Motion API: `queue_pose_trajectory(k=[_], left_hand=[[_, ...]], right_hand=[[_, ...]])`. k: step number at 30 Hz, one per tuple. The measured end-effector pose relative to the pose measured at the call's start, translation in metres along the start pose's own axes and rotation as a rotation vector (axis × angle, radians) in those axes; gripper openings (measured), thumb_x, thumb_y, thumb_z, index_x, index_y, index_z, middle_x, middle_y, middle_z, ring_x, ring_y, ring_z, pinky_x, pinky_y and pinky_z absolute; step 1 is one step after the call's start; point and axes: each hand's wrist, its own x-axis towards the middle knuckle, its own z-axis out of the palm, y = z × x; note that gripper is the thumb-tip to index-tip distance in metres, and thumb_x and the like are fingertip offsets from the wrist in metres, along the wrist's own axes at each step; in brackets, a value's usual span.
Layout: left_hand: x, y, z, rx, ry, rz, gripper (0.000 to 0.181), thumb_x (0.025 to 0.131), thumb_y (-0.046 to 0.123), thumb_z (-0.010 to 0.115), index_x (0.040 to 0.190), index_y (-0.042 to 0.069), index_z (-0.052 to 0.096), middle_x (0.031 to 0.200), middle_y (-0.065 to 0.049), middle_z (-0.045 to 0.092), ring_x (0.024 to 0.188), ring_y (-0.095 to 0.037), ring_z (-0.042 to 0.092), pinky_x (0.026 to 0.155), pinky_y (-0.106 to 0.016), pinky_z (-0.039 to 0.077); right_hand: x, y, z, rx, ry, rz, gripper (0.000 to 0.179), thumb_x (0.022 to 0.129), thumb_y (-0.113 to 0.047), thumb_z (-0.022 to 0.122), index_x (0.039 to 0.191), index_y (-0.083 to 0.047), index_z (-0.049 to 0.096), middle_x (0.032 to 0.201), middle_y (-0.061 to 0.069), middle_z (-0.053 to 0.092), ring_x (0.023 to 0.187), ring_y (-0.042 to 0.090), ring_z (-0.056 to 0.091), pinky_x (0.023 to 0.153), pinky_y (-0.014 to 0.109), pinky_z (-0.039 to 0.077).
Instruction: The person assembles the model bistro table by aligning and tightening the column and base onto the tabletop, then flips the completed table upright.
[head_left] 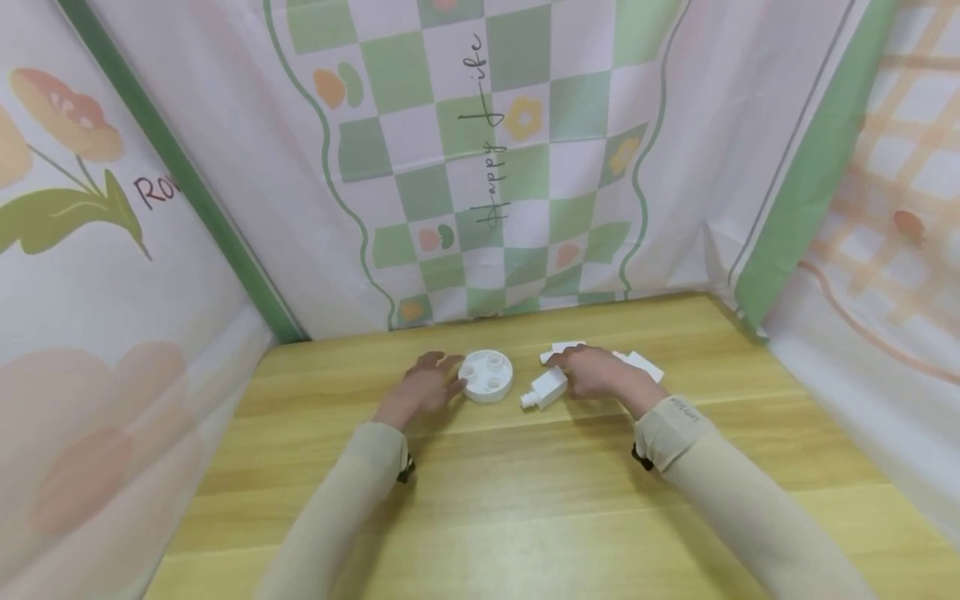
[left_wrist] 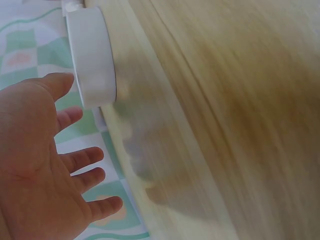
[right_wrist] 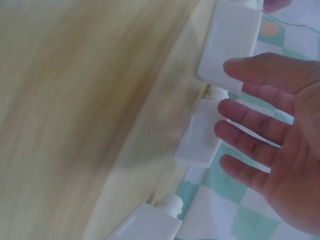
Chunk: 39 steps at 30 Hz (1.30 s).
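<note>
A round white disc with a raised rim and three round sockets sits on the wooden table. Beside it on the left is my left hand, fingers spread and thumb at the rim; the left wrist view shows the disc edge-on near the thumb. To the disc's right lies a white bottle-shaped piece with a narrow ringed neck. My right hand reaches over it, the thumb overlapping its end in the right wrist view and the other fingers loosely extended. A second such piece lies beyond the fingertips, partly hidden.
Another white piece lies to the right, behind my right wrist. The wooden tabletop ends at the back against a hanging checked cloth. Printed cloth also hangs at both sides.
</note>
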Motion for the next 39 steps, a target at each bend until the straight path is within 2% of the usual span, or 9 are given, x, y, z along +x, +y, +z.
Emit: queue_pose_trajectory(k=[10, 17, 21, 25, 31, 39], left_hand=[[0.003, 0.002, 0.005, 0.035, -0.002, 0.009, 0.061, 0.105, 0.052, 0.037, 0.159, 0.025, 0.025, 0.165, -0.018, 0.022, 0.154, -0.036, 0.016, 0.123, -0.059, 0.021], [0.003, 0.002, 0.006, 0.002, 0.014, 0.008, 0.061, 0.105, 0.051, 0.039, 0.158, 0.024, 0.025, 0.164, -0.019, 0.022, 0.154, -0.038, 0.018, 0.123, -0.059, 0.021], [0.001, 0.002, 0.005, -0.001, 0.012, 0.004, 0.061, 0.105, 0.051, 0.04, 0.158, 0.025, 0.025, 0.165, -0.019, 0.022, 0.154, -0.037, 0.017, 0.123, -0.059, 0.021], [0.001, 0.001, 0.005, -0.003, 0.008, 0.003, 0.062, 0.104, 0.052, 0.039, 0.159, 0.026, 0.025, 0.165, -0.019, 0.022, 0.154, -0.037, 0.017, 0.123, -0.06, 0.021], [0.001, 0.001, 0.004, 0.006, 0.005, 0.001, 0.062, 0.105, 0.052, 0.038, 0.159, 0.026, 0.024, 0.165, -0.019, 0.021, 0.154, -0.036, 0.016, 0.123, -0.059, 0.021], [0.0, 0.002, 0.005, -0.007, -0.003, -0.005, 0.062, 0.105, 0.053, 0.038, 0.159, 0.027, 0.023, 0.165, -0.019, 0.021, 0.154, -0.037, 0.017, 0.123, -0.059, 0.022]], right_hand=[[0.003, -0.002, 0.005, -0.006, 0.001, 0.012, 0.064, 0.071, 0.005, 0.074, 0.133, -0.006, 0.063, 0.124, 0.019, 0.067, 0.111, 0.036, 0.063, 0.094, 0.049, 0.055], [0.005, -0.004, 0.01, -0.069, 0.019, -0.007, 0.051, 0.073, -0.002, 0.079, 0.123, -0.009, 0.069, 0.111, 0.014, 0.07, 0.099, 0.032, 0.066, 0.086, 0.049, 0.056], [0.004, -0.001, 0.012, -0.027, -0.003, 0.008, 0.042, 0.077, -0.009, 0.081, 0.118, -0.011, 0.07, 0.111, 0.011, 0.07, 0.101, 0.03, 0.066, 0.09, 0.05, 0.056], [0.003, 0.003, 0.009, 0.045, 0.0, -0.003, 0.043, 0.08, -0.012, 0.079, 0.122, -0.008, 0.069, 0.114, 0.011, 0.07, 0.101, 0.027, 0.065, 0.092, 0.048, 0.055], [0.005, 0.007, 0.003, 0.097, 0.057, -0.053, 0.04, 0.083, -0.02, 0.076, 0.12, -0.006, 0.067, 0.105, 0.006, 0.07, 0.091, 0.02, 0.064, 0.087, 0.043, 0.055], [0.007, 0.004, -0.004, 0.175, 0.129, -0.07, 0.039, 0.083, -0.025, 0.077, 0.116, -0.006, 0.067, 0.108, 0.008, 0.071, 0.098, 0.026, 0.067, 0.087, 0.043, 0.055]])
